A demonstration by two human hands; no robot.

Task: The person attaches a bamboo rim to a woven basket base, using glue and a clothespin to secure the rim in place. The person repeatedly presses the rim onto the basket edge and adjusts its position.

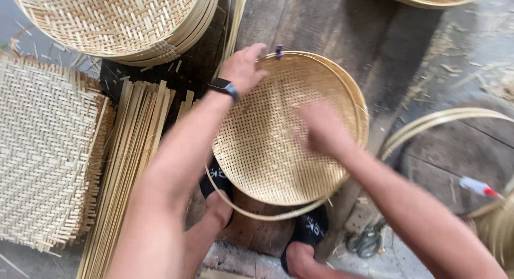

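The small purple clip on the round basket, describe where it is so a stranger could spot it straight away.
Start at the round woven tray in the middle, under both hands. Follow its rim to the top, beside the left hand. The purple clip sits there, the only coloured spot on pale bamboo.

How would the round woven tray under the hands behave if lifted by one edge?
The tray is probably light, being thin open weave. Its rim hoop likely keeps it fairly stiff, though a loose strip hangs off below and may flop. The left hand grips the rim; the blurred right hand lies on the weave.
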